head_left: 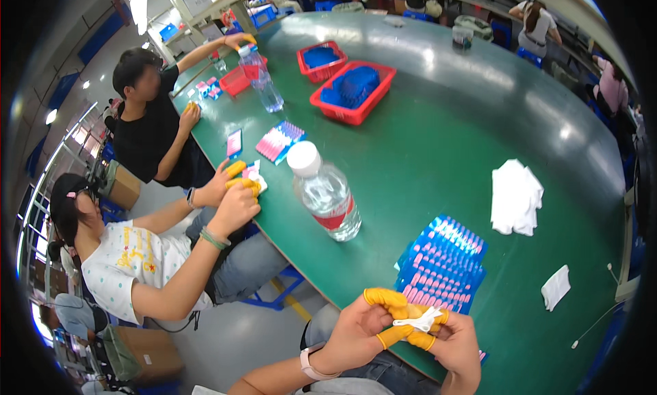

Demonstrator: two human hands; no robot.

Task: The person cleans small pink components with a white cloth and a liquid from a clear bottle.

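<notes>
My left hand [357, 330] and my right hand [457, 346] meet at the table's near edge, with yellow finger cots over several fingertips. Between them they pinch a small white folded strip [419, 320], with a loop at its left end; whether it is cloth or cord I cannot tell. Just beyond my hands lies a fanned stack of blue cards with pink pieces [443, 266], its near part hidden behind my fingers. A pile of white pieces [516, 196] rests farther right, and a single white piece [556, 287] lies nearer.
On the green table [424, 142] a water bottle [327, 193] stands left of the cards. Another bottle [263, 84] and red baskets [356, 94] with blue contents are farther off. Two co-workers [147, 258] sit along the left edge, near more cards [280, 142]. Thin white cords [599, 324] lie right.
</notes>
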